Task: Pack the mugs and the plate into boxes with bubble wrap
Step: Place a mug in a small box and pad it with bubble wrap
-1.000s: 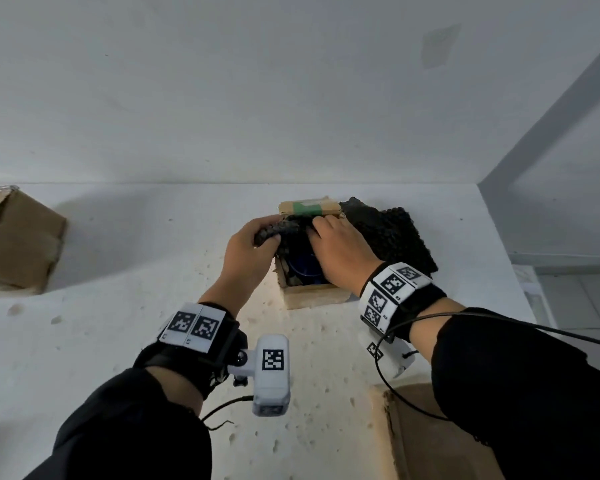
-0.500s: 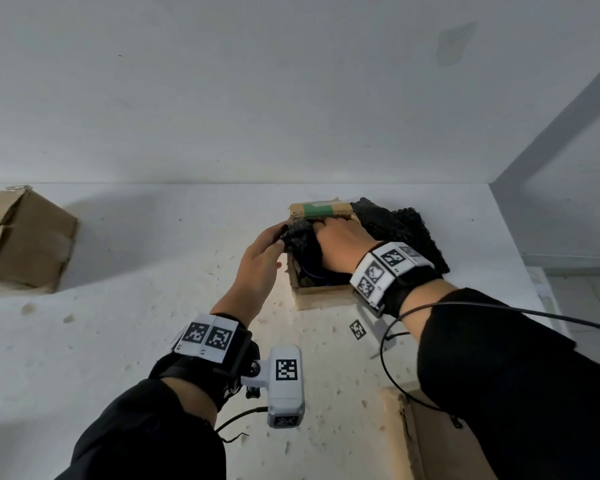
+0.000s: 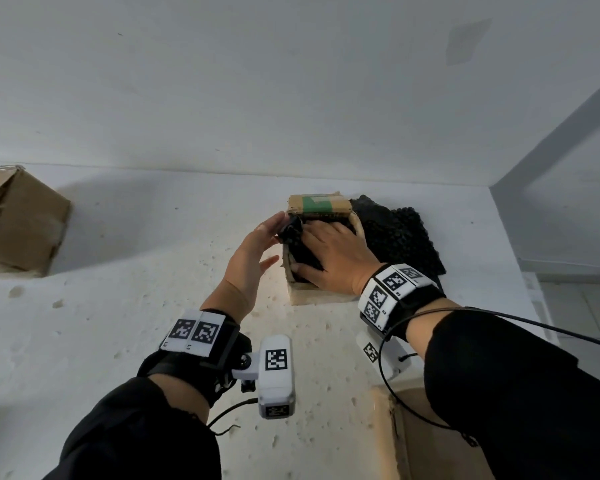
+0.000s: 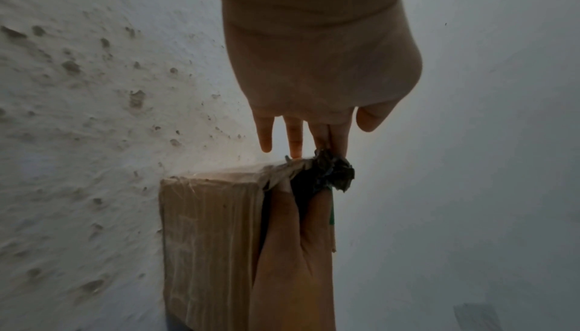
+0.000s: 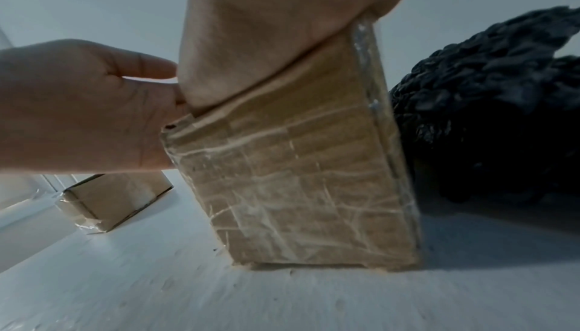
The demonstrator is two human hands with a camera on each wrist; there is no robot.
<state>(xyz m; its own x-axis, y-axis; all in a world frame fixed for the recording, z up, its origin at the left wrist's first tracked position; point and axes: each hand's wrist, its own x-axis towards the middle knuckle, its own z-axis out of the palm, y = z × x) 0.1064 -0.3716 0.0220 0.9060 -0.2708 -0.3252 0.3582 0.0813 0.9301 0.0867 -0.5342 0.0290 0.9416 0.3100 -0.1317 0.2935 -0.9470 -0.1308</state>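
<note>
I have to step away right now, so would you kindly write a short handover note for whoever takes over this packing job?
Left hand: open, fingers straight, touching the tuft of black bubble wrap at the small box's left rim.
Right hand: open, palm flat, pressing the wrap down into the box.
Spare black bubble wrap lies just right of the box; a second box sits far left, a third near the right forearm.
Done: wrapped bundle is in the small box; its contents are hidden.
Left: tuck the tuft in, close the box. No other mugs or plate in view.

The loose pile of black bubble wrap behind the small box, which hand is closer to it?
Right. The right hand presses into the small box beside the loose pile; the left hand is at the box's far side.
</note>
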